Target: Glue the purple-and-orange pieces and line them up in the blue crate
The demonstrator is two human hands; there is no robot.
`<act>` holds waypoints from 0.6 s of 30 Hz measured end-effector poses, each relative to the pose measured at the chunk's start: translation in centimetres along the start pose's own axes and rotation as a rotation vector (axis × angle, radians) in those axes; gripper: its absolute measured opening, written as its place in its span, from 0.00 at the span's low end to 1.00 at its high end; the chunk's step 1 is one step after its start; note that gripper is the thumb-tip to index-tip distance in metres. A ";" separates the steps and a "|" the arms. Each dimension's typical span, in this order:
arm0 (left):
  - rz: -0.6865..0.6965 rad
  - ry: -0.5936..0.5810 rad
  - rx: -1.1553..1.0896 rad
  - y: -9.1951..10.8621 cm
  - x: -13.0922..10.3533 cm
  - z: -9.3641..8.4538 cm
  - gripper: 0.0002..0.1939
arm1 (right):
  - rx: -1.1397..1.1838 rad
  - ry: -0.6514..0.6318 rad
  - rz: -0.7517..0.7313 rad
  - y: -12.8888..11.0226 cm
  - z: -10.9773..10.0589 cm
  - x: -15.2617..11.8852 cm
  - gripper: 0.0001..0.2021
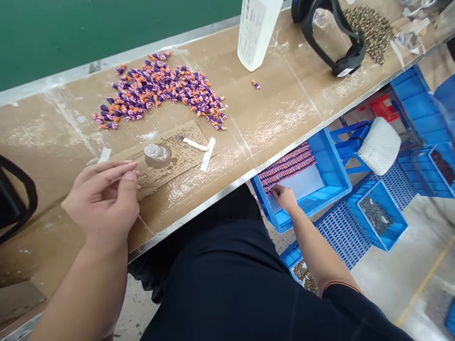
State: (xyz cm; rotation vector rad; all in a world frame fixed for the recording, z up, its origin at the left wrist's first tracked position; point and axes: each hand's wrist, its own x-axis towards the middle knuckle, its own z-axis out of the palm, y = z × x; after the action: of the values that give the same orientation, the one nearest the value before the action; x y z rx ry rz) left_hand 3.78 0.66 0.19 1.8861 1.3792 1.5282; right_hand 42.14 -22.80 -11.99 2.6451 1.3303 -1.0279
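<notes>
My left hand point(108, 196) hovers over the cardboard-topped bench, thumb and fingers pinched together; anything between the fingertips is too small to make out. Just beyond it, a small clear cup point(157, 153) stands on a spotted cardboard piece point(188, 163). A thin white-handled tool point(195, 144) lies there, its dark tip toward the cup. Down at the right, my right hand point(284, 196) reaches into a blue bin point(332, 163), fingers closed at the near end of the rows of small purple-and-pink pieces point(289, 163). What those fingers grip is hidden.
Beyond the cup spreads a pile of small purple, orange and pink pieces point(163, 87); one loose piece point(256, 84) lies apart. A white bottle point(256, 35), a black headset strap point(332, 45) and a brownish heap point(369, 31) stand farther right. Below are a padded stool point(379, 146) and another bin point(400, 225).
</notes>
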 end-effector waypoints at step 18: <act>-0.020 0.011 0.020 -0.4 -0.1 0.1 0.09 | -0.049 0.016 0.107 -0.7 0.9 0.6 0.09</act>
State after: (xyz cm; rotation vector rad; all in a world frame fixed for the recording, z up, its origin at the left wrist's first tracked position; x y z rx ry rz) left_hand 3.66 0.77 -0.25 1.8729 1.4189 1.5226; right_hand 41.39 -22.21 -12.84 2.6605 1.1856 -0.9509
